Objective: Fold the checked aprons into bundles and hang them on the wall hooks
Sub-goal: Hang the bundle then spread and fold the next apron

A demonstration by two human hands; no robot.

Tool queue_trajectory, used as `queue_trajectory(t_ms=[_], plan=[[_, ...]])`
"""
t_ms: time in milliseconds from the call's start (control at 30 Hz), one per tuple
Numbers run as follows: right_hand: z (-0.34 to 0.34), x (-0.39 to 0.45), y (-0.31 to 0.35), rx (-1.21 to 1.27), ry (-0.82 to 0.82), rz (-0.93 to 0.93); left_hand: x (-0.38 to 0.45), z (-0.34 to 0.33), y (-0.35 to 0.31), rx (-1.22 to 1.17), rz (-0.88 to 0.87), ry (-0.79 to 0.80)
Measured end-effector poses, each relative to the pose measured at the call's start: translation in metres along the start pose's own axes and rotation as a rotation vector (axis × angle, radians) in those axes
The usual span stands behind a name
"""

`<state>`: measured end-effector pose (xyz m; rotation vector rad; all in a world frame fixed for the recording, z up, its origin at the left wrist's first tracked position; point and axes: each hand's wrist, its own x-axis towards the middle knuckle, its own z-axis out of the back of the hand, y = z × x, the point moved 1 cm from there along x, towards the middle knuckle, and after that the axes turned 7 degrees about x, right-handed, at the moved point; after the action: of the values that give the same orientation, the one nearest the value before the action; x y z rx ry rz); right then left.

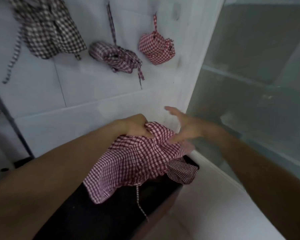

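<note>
My left hand [137,126] grips the top edge of a red-and-white checked apron [133,161], which hangs loose and crumpled in front of me, one tie string dangling below. My right hand [184,127] is blurred, fingers spread, its fingertips touching the cloth's right side. On the white wall above, a bright red checked bundle [156,49] hangs by its strap. Left of it hangs a maroon checked bundle [114,57], looser, with ties trailing down. Further left a brown checked apron [48,30] hangs unfolded. The hooks themselves are hidden or out of frame.
A dark-checked cloth [182,173] lies under the apron on a black surface [111,213]. A frosted glass partition [258,75] stands at the right, meeting the white tiled wall [93,87] at a corner. Dark shelving [0,118] shows at the far left.
</note>
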<state>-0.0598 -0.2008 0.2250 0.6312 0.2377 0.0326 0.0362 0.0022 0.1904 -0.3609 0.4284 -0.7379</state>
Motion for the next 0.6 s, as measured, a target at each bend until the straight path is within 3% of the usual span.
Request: queue_trajectory(t_ms=[100,267,433,600], plan=[[-0.049,0.021,0.035,0.093,0.057,0.067,-0.010,-0.009,-0.006,-0.033,-0.086,-0.031],[-0.080,0.039,0.009,0.070,0.064,0.045,-0.046,-0.045,0.036,-0.331,-0.090,-0.119],[-0.089,0.051,-0.001,0.187,0.013,0.111,-0.056,-0.141,0.089,-0.393,0.131,0.091],[-0.065,0.071,-0.025,-0.094,-0.135,0.202,-0.046,-0.138,0.092,-0.481,0.242,0.162]])
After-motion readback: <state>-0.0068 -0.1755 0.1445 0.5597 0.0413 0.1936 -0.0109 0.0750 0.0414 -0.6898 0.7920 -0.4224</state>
